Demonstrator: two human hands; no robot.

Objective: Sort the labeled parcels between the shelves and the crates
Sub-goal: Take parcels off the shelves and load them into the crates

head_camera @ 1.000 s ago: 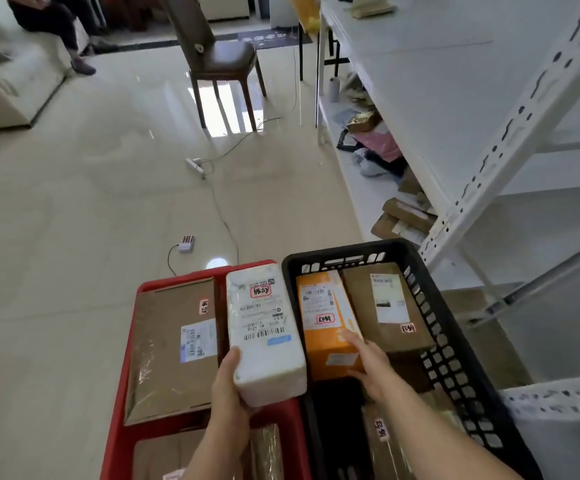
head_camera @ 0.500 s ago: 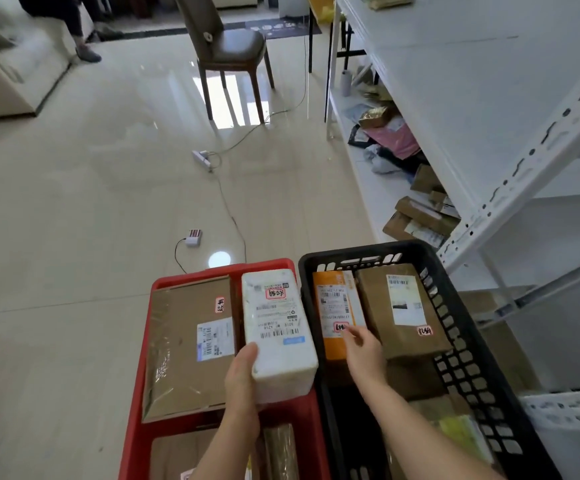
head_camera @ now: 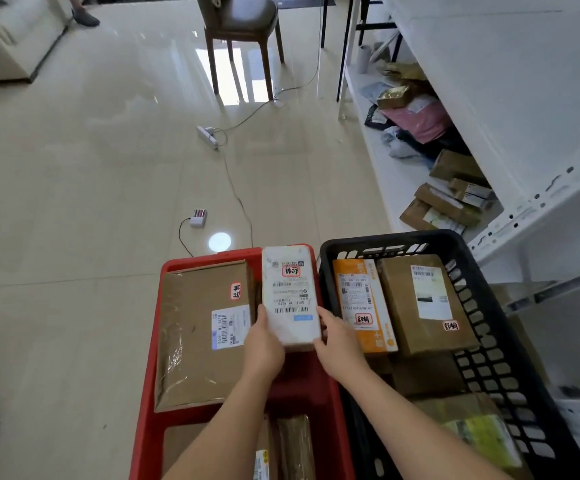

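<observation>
White parcel (head_camera: 290, 296) gripped at near end by our left hand (head_camera: 264, 344) and right hand (head_camera: 338, 341), fingers curled round edges, over red crate (head_camera: 150, 393). Brown parcel (head_camera: 202, 334) at 9 o'clock; black crate (head_camera: 510, 341) at 3 o'clock. Contact underneath perhaps hidden.

Bright, even daylight fills the room. The glossy floor (head_camera: 74, 202) carries window glare under the chair (head_camera: 243, 39) and one round spot of reflected light (near the crates). Shadows are soft. Wide-angle bending curves the edges; corners blur slightly.
</observation>
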